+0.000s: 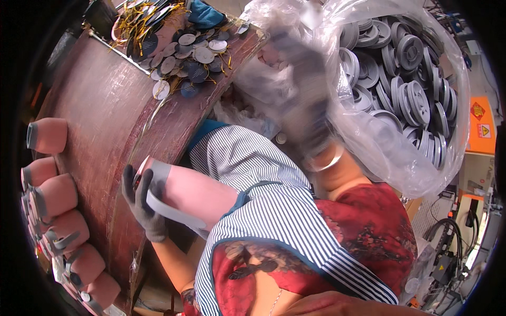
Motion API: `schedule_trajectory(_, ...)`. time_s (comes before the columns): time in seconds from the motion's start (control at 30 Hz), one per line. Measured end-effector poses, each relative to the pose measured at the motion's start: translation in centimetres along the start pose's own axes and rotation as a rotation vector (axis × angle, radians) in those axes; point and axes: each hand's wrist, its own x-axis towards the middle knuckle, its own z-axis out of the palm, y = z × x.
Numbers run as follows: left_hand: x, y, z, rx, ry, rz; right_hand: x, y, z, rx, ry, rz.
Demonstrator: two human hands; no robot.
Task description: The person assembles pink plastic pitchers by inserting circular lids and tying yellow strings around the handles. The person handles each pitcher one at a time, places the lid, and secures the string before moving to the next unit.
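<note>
My left hand (143,205), in a grey glove with dark fingers, grips a pink jug (199,190) at its grey-banded end. The jug lies tilted across my lap against my striped apron, its long grey handle (171,211) facing down. Stretched forward, my right hand (300,79) is smeared by motion; its fingers cannot be made out. It is between the table's corner and a large clear plastic bag (377,142) full of grey round lids (410,52). Crumpled clear plastic with pinkish pieces (269,79) lies beside that hand.
A worn reddish-brown table (100,100) stands at my left, several pink jugs (57,195) along its left edge. Round tags (197,71) with yellow strings and a blue cloth (205,15) lie at its far end. An orange panel (479,126) and black cables (445,231) are at far right.
</note>
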Motion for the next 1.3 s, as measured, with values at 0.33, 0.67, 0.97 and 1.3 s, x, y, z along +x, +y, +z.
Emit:
schedule_trajectory(0.33, -0.9, 1.4, -2.9, 0.519, 0.005, 0.069, -2.3, 11.6, -8.4, -0.635, 0.219, 0.321)
schedule_trajectory(0.67, -12.4, 1.5, -6.1, 0.685, 0.309, -0.528, -14.0, -3.6, 11.7, 0.417, -0.467, -0.045)
schedule_trajectory(0.97, -15.5, 1.1, -5.5, 0.529, 0.393, -0.886, -14.9, -5.7, 11.4, 0.466, -0.751, -0.176)
schedule_trajectory(1.3, -8.8, 5.6, -3.1, -0.108, 0.656, -0.842, -5.9, -11.7, 4.3, 1.459, -0.333, -0.068)
